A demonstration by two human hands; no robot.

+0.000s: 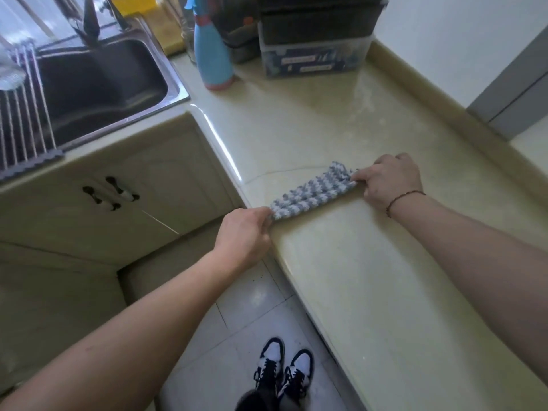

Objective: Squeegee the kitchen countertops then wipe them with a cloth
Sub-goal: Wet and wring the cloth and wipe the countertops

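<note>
While my left hand point(244, 232) pinches one end of the blue-and-white cloth point(311, 194) and my right hand point(388, 179) grips the other, it lies stretched flat on the pale table point(370, 292) near the front edge — a blue spray bottle point(212, 54) stands farther back, beside the sink point(98, 84).

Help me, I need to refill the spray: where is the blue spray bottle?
In the head view the blue spray bottle stands upright at the back of the countertop, just right of the sink and left of the stacked containers.
</note>
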